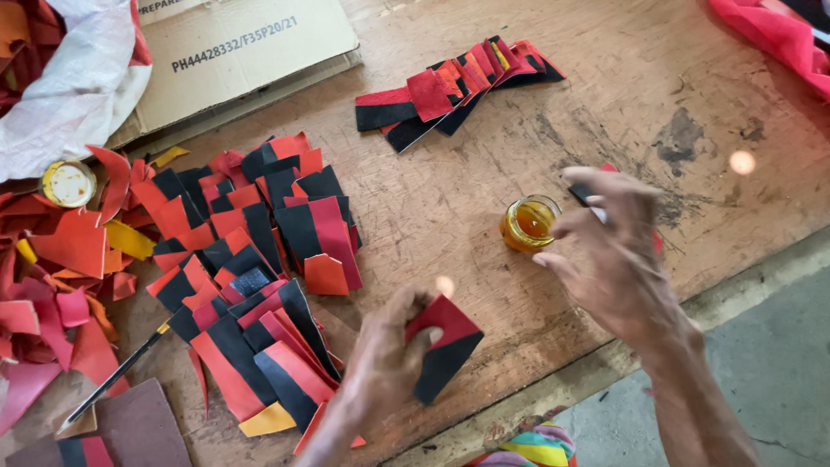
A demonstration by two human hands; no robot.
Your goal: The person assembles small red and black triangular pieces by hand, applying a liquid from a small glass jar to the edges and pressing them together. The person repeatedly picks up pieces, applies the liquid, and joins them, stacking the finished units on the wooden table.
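Left hand (pixel 385 359) sits at the near edge of the worn wooden desk (pixel 484 199), fingers pinched shut on a red-and-black stitched leather piece (pixel 445 346), held tilted just above the desk surface. Right hand (pixel 618 259) hovers right of it, fingers curled around a small dark object with a pale tip (pixel 592 201), possibly a brush or applicator; too blurred to tell. That hand is just beside a small round glass jar of amber glue-like liquid (pixel 529 222), which stands upright on the desk, not touched.

Left of the left hand: big loose heap of red, orange and black leather pieces (pixel 251 259), overlapping flat. Far centre: a neat fanned row of similar red-and-black pieces (pixel 454 91). Far left: flattened brown cardboard sheet (pixel 242 52), white cloth (pixel 73 86) beside it, and a small round yellow-stained lid (pixel 67 183). A thin dark stick tool (pixel 117 374) lies near left, next to a brown leather sheet (pixel 138 424). Red fabric (pixel 769 35) at far right corner. Striped multicolour cloth (pixel 532 445) at near edge, below the desk.
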